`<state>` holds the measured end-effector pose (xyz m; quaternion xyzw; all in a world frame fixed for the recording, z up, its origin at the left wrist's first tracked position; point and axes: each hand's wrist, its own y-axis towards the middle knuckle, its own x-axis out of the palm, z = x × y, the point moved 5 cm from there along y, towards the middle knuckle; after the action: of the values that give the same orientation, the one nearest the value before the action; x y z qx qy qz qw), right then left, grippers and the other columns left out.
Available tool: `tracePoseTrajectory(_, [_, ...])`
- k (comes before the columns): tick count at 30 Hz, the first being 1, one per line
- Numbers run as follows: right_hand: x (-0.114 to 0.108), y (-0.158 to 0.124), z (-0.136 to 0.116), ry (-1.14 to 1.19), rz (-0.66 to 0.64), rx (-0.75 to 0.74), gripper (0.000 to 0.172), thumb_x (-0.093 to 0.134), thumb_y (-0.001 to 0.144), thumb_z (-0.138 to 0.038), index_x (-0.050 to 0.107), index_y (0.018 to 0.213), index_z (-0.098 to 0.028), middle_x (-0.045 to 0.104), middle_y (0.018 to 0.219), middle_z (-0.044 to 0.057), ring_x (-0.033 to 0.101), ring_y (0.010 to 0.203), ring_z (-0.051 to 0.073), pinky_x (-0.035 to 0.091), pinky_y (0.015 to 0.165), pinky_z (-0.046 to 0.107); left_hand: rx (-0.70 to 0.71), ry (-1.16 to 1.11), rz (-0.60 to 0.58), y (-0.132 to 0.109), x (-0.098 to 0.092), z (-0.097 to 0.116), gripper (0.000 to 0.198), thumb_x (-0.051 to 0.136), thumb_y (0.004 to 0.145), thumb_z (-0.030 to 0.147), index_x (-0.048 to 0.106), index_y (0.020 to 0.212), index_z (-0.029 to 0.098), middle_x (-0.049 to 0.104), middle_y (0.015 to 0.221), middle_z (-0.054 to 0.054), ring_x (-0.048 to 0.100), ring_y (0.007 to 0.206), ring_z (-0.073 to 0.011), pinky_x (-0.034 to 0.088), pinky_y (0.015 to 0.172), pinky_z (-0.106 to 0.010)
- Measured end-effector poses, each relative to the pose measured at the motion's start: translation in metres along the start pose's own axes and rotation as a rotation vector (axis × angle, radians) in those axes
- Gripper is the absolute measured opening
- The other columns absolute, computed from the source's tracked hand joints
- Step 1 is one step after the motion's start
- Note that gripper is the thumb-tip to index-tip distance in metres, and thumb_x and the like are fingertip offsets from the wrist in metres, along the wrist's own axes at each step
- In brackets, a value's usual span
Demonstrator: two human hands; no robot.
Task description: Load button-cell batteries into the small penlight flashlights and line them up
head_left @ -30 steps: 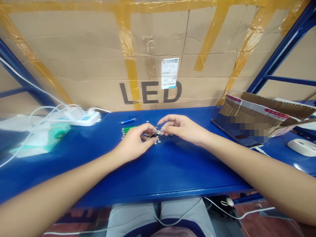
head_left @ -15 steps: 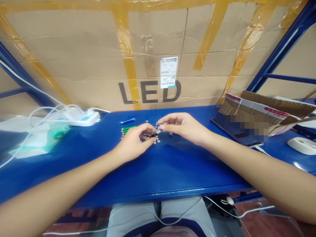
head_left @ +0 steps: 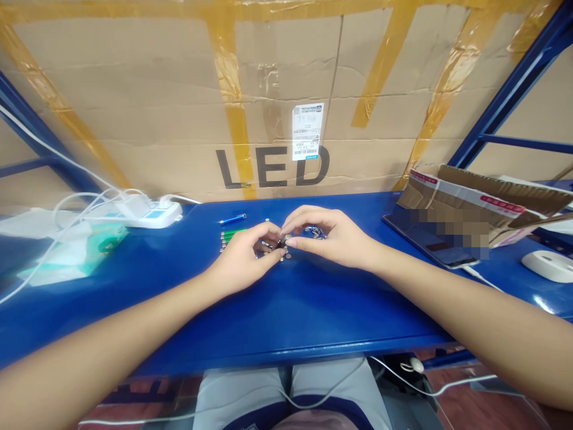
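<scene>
My left hand [head_left: 242, 254] is closed, thumb and fingers round a small dark tube-like piece [head_left: 280, 243] that is mostly hidden. Against it comes my right hand [head_left: 331, 236], its thumb and fingertips pinched at a small silver disc [head_left: 287, 237], perhaps a button cell. Loose silver discs [head_left: 288, 256] lie on the blue table under the fingertips. Behind my right fingers, small blue and silver pieces [head_left: 316, 230] show in part. Past my left hand lie several slim green tubes with silver ends [head_left: 233, 233] and one blue tube [head_left: 233, 219].
A white power strip [head_left: 154, 215] with cables and a green-white tissue pack [head_left: 76, 254] sit at left. To the right are a phone [head_left: 425, 242], an open cardboard box [head_left: 465, 191] and a white mouse-like object [head_left: 548, 264]. A large carton [head_left: 179, 107] stands behind the table [head_left: 277, 316].
My right hand has shifted slightly, its fingertips now against the dark piece in my left hand. Blue and silver pieces show behind the right fingers. My left hand stays nearly still.
</scene>
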<state>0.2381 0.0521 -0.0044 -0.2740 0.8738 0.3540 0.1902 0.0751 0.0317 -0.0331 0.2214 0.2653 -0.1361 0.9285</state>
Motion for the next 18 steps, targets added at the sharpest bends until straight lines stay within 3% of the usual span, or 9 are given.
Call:
tracePoseTrajectory(5, [0.001,-0.003,0.007,-0.234,-0.022,0.010,0.049,0.075,0.081,-0.039,0.061,0.124,-0.023,0.062,0.124,0.009,0.059,0.110,0.024,0.047,0.098,0.043,0.006,0.035,0.035,0.001,-0.002,-0.003,0.017,0.068,0.085,0.031,0.063,0.097,0.020,0.070,0.099,-0.003,0.067,0.090,-0.0187,0.057,0.081,-0.032])
tracePoseTrajectory(8, [0.005,-0.005,0.017,-0.465,-0.082,0.076,0.056,0.072,0.082,-0.047,0.056,0.130,-0.021,0.058,0.131,0.013,0.052,0.121,0.031,0.043,0.101,0.051,-0.001,0.033,0.037,0.001,-0.002,-0.003,0.016,0.068,0.085,0.030,0.063,0.097,0.021,0.069,0.098,-0.003,0.067,0.089,-0.0178,0.056,0.082,-0.032])
tracePoseTrajectory(12, [0.010,-0.008,0.038,-0.653,-0.212,0.157,0.039,0.064,0.089,-0.039,0.061,0.124,-0.020,0.059,0.127,0.015,0.052,0.118,0.033,0.042,0.099,0.052,-0.020,0.056,0.043,0.001,-0.003,-0.003,0.017,0.068,0.085,0.033,0.063,0.097,0.021,0.069,0.099,-0.003,0.066,0.093,-0.0188,0.057,0.082,-0.032])
tracePoseTrajectory(18, [0.011,-0.006,0.052,-0.650,-0.225,0.151,0.019,0.059,0.091,-0.021,0.065,0.108,-0.020,0.061,0.116,0.012,0.055,0.111,0.029,0.045,0.097,0.046,-0.019,0.071,0.046,0.001,-0.003,-0.004,0.017,0.068,0.084,0.032,0.063,0.097,0.021,0.069,0.099,-0.003,0.066,0.092,-0.0189,0.057,0.081,-0.032])
